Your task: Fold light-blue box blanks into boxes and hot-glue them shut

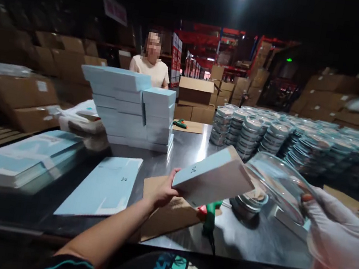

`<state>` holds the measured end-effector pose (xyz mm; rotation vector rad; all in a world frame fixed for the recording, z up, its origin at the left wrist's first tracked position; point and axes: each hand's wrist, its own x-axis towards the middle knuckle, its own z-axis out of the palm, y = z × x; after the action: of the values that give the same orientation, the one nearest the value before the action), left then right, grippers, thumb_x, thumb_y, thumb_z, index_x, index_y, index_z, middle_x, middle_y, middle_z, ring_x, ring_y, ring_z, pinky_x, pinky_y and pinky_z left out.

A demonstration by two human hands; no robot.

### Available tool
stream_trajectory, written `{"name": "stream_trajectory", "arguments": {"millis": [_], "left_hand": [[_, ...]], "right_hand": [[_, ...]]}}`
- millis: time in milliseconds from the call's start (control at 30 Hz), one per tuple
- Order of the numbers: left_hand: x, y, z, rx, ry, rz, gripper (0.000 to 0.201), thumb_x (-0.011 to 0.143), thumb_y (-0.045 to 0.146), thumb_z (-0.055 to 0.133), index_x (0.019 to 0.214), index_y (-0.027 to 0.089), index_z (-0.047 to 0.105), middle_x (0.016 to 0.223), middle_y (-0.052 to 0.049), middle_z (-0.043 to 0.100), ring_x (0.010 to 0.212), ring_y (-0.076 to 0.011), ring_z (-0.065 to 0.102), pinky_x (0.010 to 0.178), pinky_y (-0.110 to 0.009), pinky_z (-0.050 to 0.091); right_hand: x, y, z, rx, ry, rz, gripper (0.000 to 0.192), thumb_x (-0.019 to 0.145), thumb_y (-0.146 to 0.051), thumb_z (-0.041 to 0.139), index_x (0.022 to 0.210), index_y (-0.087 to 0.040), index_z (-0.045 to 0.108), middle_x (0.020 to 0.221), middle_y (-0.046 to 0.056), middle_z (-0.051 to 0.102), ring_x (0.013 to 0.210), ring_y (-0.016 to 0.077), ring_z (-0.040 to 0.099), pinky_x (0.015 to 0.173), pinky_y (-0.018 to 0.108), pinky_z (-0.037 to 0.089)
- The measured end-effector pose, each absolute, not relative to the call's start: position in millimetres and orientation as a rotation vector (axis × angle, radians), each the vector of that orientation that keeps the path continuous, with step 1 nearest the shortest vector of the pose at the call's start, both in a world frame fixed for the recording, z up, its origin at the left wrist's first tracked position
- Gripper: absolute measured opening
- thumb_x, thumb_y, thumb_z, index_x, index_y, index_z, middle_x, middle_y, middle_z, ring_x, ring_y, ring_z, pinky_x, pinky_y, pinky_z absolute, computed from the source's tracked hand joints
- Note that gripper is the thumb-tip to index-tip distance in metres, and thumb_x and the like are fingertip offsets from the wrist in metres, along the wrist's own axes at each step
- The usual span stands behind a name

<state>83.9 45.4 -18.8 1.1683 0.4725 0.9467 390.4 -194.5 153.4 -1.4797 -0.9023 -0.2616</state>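
My bare left hand grips the near end of a pale blue carton box, held tilted above the steel table. Wearing a white glove, my right hand holds a clear glass dish at its right rim, tipped toward the box's open end. Below the box a green hot-glue gun lies on a sheet of brown cardboard. A flat blue box blank lies to the left.
Stacked blue boxes stand at mid table, flat blanks pile at left. Several stacks of lidded glass dishes fill the right. A person in a pale shirt stands opposite; a gloved hand rests by the stack. Cardboard cartons surround.
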Motion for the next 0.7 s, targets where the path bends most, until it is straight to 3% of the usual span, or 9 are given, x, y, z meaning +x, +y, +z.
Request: {"name": "stream_trajectory", "arguments": {"millis": [167,333,533,633,700], "left_hand": [[37.8,40.1,-43.9,1.302,0.654,1.074,0.099,0.049,0.016,0.097,0.134,0.027,0.047,0.118,-0.001,0.061,0.099,-0.0189,0.060,0.083,-0.027,0.052],[11.9,35.4,-66.3,1.465,0.649,1.093,0.094,0.062,0.029,0.101,0.139,0.031,0.046,0.124,-0.003,0.064,0.099,-0.0209,0.065,0.093,-0.034,0.056],[30.6,-1.6,-94.8,1.577,0.538,0.953,0.095,0.052,0.043,0.105,0.134,0.033,0.058,0.129,-0.008,0.069,0.103,-0.0311,0.074,0.094,-0.050,0.062],[37.4,-4.7,-117.0,1.701,0.628,0.926,0.092,0.048,0.043,0.104,0.132,0.032,0.069,0.142,-0.013,0.066,0.130,-0.0450,0.068,0.109,-0.059,0.059],[32.5,3.0,-130.5,1.809,0.785,0.941,0.093,0.049,0.043,0.103,0.135,0.028,0.071,0.157,-0.020,0.058,0.152,-0.0547,0.051,0.128,-0.066,0.043]], "right_hand": [[362.1,-206.5,165.0,-1.409,-1.088,0.048,0.062,0.066,-0.073,0.099,0.101,-0.023,0.092,0.100,0.010,0.084,0.082,0.0201,0.077,0.070,0.025,0.064],[359.4,-202.7,183.2,-1.392,-1.467,0.044,0.056,0.082,-0.077,0.088,0.104,-0.025,0.092,0.099,0.011,0.084,0.082,0.0184,0.078,0.073,0.021,0.063],[317.2,-152.2,178.5,-1.366,-1.868,0.247,0.052,0.095,-0.073,0.072,0.096,-0.024,0.091,0.093,0.012,0.084,0.085,0.0254,0.081,0.081,0.035,0.070],[312.4,-141.4,151.7,-1.327,-1.831,0.320,0.045,0.095,-0.066,0.074,0.116,-0.030,0.090,0.119,0.014,0.085,0.111,0.0334,0.083,0.100,0.048,0.070],[321.4,-140.6,125.4,-1.294,-1.717,0.345,0.061,0.089,-0.067,0.080,0.140,-0.034,0.081,0.144,0.016,0.078,0.133,0.0404,0.076,0.111,0.058,0.064]]}}
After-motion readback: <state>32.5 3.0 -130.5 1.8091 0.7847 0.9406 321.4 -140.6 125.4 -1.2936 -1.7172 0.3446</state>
